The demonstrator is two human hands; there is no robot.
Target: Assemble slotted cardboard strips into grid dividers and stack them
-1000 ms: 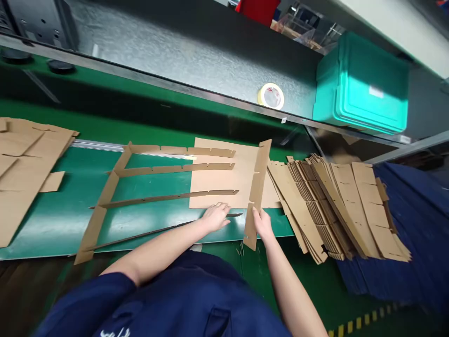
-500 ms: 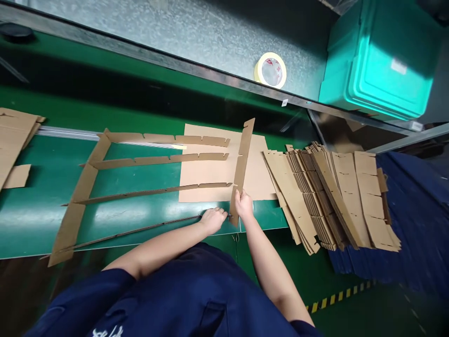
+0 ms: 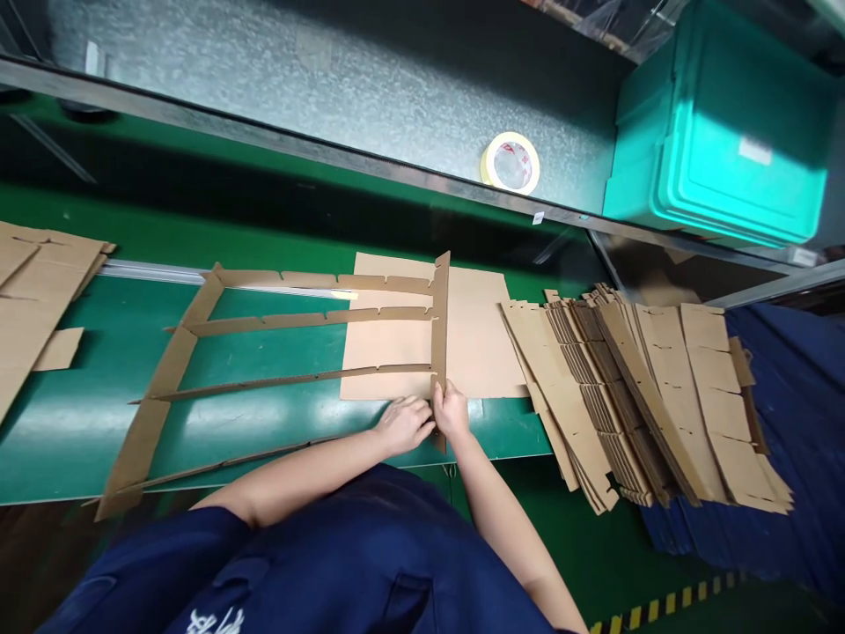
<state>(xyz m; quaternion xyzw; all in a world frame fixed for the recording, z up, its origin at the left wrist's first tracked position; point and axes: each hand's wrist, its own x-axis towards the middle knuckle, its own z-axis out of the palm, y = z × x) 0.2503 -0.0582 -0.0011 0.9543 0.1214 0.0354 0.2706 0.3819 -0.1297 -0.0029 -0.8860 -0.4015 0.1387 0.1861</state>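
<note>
My right hand [image 3: 452,412] is closed around the lower part of an upright slotted cardboard strip [image 3: 440,326]. Beside it, my left hand [image 3: 404,424] has its fingers curled at the right end of the nearest long cardboard strip [image 3: 244,458], which they partly hide. Three more long notched strips [image 3: 290,325] run leftward from the upright strip, their right ends at or touching it. At the far left they cross another cardboard strip [image 3: 162,387]. Under the right part lies a flat cardboard sheet [image 3: 485,335].
Slotted cardboard strips [image 3: 647,387] are piled at the right, near dark blue fabric [image 3: 785,423]. More cardboard pieces [image 3: 49,291] lie at the left on the green table [image 3: 277,352]. A metal shelf [image 3: 317,97] above bears a tape roll [image 3: 510,164] and a teal bin [image 3: 719,132].
The upright strip has turned from slanting to nearly straight and moved left against the long strips' ends. Both hands now sit closer together, and the camera view has shifted slightly.
</note>
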